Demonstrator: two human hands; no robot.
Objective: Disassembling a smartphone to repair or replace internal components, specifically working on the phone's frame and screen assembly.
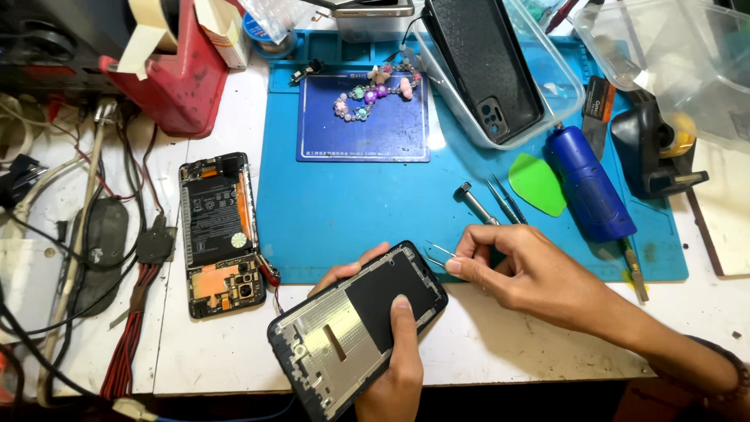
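Phone frame (pixel 355 328) held over the white tabletop's (pixel 500 344) near edge, inner side up, long axis slanting from lower left to upper right; lower corner cut off by the picture's edge. Left hand (pixel 391 367) wrapped around it, thumb pressed on the dark panel, fingers mostly hidden underneath. Right hand (pixel 523 270) pinching slim tweezers (pixel 439 252), tips just beside the frame's upper right corner. Farther left, an opened phone (pixel 221 234) lying flat beside the blue mat (pixel 351 211).
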